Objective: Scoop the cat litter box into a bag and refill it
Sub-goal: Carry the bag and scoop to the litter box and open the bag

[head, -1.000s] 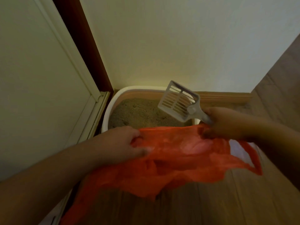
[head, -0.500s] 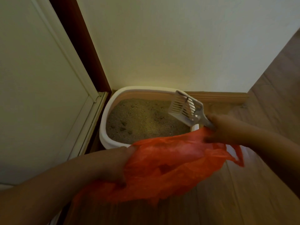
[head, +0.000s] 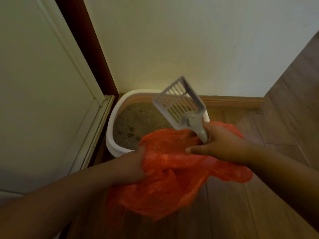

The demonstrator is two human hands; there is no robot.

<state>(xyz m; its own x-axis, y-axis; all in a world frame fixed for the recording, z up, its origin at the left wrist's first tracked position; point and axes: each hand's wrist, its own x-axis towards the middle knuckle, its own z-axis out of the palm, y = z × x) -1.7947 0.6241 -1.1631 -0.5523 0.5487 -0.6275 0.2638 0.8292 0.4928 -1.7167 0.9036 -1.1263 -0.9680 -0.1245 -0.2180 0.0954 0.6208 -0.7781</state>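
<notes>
right hand (head: 222,144) gripping scoop (head: 181,104), bag (head: 172,178)

There is only one view, from a camera on the person's head. It looks forward and steeply down into a room corner, so no second view shares the scene. The litter box (head: 112,145) is the landmark: it lies near the middle of the picture, on the floor (head: 259,195) against the wall (head: 172,49). The door (head: 34,83) stands left of the box. The camera is close; both forearms enter from the lower edge, and the hands come just in front of the box. The wide lens bends straight lines near the edges.
</notes>
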